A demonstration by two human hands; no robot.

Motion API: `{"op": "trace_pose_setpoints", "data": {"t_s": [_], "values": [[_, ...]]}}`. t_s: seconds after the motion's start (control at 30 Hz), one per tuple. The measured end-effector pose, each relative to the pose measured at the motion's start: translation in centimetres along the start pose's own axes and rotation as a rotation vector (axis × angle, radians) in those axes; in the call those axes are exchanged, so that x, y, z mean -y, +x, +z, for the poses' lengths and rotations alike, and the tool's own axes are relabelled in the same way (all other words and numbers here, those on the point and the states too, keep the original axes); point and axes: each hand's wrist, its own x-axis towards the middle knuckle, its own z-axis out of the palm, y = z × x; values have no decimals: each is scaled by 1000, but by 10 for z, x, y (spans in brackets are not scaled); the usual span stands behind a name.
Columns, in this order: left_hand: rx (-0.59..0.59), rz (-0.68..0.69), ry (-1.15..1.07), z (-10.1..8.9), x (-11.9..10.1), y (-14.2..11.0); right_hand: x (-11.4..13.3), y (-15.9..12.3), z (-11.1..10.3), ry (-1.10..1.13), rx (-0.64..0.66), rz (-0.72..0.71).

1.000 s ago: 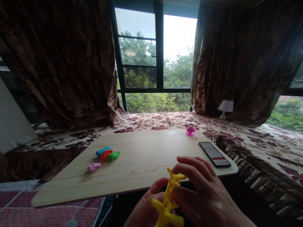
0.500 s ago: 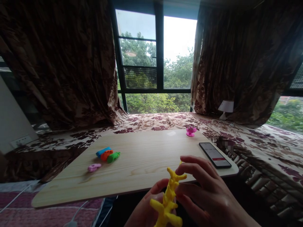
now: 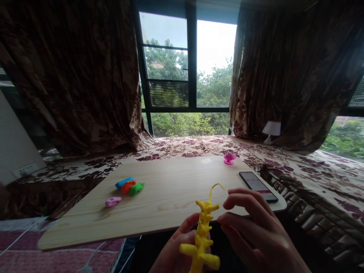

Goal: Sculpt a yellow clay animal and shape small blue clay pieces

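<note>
My left hand [image 3: 181,242] is closed around a yellow modelling-clay figure [image 3: 202,231]. It is a long body with short stubs branching off both sides, its lower end cut off by the frame's bottom edge. From its top rises a thin yellow strand that bends over to the right. Just right of the figure is my right hand [image 3: 256,227], fingers curled and apart, holding nothing that I can see. A narrow gap shows between its fingertips and the clay. Some of my left fingers are hidden behind the figure.
On the wooden table [image 3: 170,189] lie blue [image 3: 124,182], orange [image 3: 128,187], green [image 3: 137,189] and light pink clay pieces [image 3: 113,201] at left. A pink piece [image 3: 229,158] stands at the far right edge. A phone [image 3: 253,182] lies partly behind my right hand.
My right hand has drawn back to the right, off the yellow figure. The thin bent strand on top now shows fully. My left hand keeps its hold, the figure turned slightly.
</note>
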Motion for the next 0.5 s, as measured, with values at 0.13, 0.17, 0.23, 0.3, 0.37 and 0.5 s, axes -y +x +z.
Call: {"op": "trace_pose_setpoints", "data": {"t_s": [0.13, 0.17, 0.23, 0.3, 0.37, 0.5], "values": [[4, -16, -55, 12, -4, -6, 0, -5, 3, 46, 53, 73], [14, -11, -66, 14, -5, -6, -1, -5, 5, 60, 73, 86], [42, -2, -64, 17, -5, -6, -1, -5, 7, 77, 101, 106], [65, 8, -44, 16, -4, -5, -1, -5, 8, 79, 122, 123], [68, 8, -26, 15, -3, -5, -1, -5, 8, 79, 138, 133], [50, 2, -10, 13, -2, -5, 1, -2, 7, 92, 160, 118]]}}
